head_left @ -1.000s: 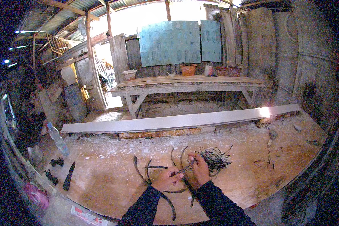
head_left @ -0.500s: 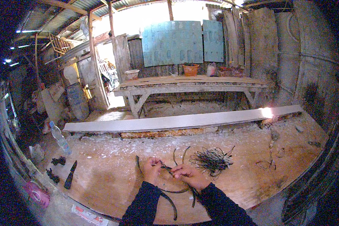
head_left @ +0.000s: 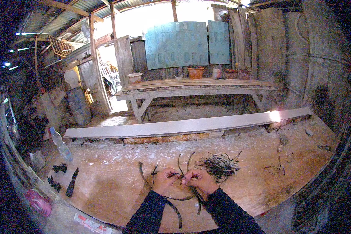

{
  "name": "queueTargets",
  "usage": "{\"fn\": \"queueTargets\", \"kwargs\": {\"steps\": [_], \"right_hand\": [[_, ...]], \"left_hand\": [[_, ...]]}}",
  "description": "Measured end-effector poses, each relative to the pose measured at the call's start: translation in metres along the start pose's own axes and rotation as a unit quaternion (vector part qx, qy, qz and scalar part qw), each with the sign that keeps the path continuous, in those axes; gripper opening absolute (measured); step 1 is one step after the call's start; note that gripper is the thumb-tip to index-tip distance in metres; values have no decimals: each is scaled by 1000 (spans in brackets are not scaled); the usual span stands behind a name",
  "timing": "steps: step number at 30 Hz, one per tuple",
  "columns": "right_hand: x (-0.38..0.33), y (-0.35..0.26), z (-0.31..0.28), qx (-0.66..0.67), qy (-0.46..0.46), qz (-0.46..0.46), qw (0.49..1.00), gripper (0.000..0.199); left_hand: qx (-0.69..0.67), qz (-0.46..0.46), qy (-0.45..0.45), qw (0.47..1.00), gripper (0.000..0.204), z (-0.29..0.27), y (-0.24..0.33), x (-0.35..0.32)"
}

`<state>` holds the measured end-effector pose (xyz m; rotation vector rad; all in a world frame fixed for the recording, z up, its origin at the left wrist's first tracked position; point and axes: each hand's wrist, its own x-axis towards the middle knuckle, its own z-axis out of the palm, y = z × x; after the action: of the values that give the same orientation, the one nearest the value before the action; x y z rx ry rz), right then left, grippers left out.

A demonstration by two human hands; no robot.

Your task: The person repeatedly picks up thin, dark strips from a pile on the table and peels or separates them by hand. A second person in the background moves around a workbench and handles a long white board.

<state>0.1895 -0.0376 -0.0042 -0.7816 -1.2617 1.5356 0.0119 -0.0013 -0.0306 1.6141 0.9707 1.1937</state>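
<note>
My left hand (head_left: 165,181) and my right hand (head_left: 201,181) meet over the wooden tabletop, fingers pinched on a thin black strip (head_left: 176,174) between them. Part of the strip is hidden by the fingers. A small crossed black piece (head_left: 154,174) shows just left of my left hand; whether it joins the held strip I cannot tell. Curved black strips lie around my hands, one at the left (head_left: 143,175) and another (head_left: 174,213) between my forearms. Right of my right hand lies a tangled heap of thin black-and-pale cord (head_left: 218,165).
A black knife (head_left: 72,182), small black bundles (head_left: 59,168) and a clear plastic bottle (head_left: 61,144) stand or lie at the left. A long pale board (head_left: 175,127) crosses the table's far side. Loose cord (head_left: 276,169) lies at the right. Beyond stands a bench (head_left: 199,90) with pots.
My hands have drawn closer together, the left one turning and shifting right. The crossed black piece now shows left of my left hand. The view has shifted slightly.
</note>
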Motion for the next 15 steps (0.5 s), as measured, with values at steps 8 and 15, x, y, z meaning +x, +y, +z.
{"fn": "queueTargets", "kwargs": {"steps": [8,15], "right_hand": [[21,19,-24,-178,158,-166,957,15],[17,5,-15,-147,281,-134,939,15]], "left_hand": [[19,19,-130,991,14,9,-5,-4],[-105,8,-324,940,17,12,-19,-2]]}}
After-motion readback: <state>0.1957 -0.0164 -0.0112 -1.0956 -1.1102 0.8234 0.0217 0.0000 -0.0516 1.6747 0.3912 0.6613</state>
